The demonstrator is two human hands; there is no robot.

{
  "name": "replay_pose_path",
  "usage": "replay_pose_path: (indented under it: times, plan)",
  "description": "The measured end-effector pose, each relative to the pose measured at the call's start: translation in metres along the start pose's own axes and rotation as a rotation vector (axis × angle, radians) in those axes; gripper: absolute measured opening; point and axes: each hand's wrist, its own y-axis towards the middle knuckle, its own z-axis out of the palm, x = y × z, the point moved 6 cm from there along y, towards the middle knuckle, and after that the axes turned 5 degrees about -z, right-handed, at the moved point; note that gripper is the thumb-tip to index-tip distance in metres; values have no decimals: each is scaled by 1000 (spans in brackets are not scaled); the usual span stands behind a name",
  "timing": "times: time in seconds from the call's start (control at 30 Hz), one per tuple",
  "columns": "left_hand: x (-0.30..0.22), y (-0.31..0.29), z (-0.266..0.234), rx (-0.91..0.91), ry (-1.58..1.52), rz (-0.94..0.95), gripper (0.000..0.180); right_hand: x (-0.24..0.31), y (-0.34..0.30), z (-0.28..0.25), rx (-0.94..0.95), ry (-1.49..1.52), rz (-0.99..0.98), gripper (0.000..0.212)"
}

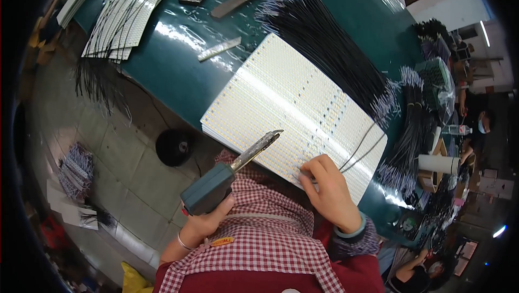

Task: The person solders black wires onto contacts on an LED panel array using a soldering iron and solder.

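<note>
Here we are at the green table (178, 79), with the stack of white panels (265, 93) as our clock centre, lying slantwise and flat, its near edge by the checked apron (270, 244), presumably to keep the work within easy reach. At seven o'clock the left hand (213, 220) is wrapped round the handle of the soldering tool (216, 182), its long tip angled toward two and over the top panel; that slant likely leaves the fingers clear of any heat. And at five, the right hand (332, 190) has thumb and forefinger narrowed to a pinch, most likely on the dark wires (357, 148) that curve away toward two, though the hand itself masks the grip. Out at one o'clock lies a thick bundle of black wires (335, 49), right beside the stack, handy for picking, one would judge. Wired panels (127, 14) sit off at ten, apart from the stack.
</note>
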Motion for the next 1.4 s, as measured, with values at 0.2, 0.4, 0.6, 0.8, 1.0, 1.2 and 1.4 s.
replay_pose_path:
  times: [0.2,0.4,0.6,0.8,1.0,1.2,1.4]
  plan:
    - [0,20,-14,-110,-110,-79,33,-7,90,-44,23,-53,-279,11]
    - [-7,33,-21,-159,-60,-61,33,-44,247,-25,-102,91,-324,10]
    - [6,27,-30,-242,-163,-124,37,-56,301,6,-25,-13,-237,13]
    - [8,31,-32,-255,-198,-163,42,-55,315,16,49,-158,-36,10]
    - [2,23,-27,-220,-167,-110,42,-62,311,15,-25,-19,-9,6]
    - [9,10,-28,-243,-69,36,40,-54,250,-23,-159,540,7,7]
    - [11,7,-16,-170,-90,10,39,-16,129,-47,-86,672,-47,6]
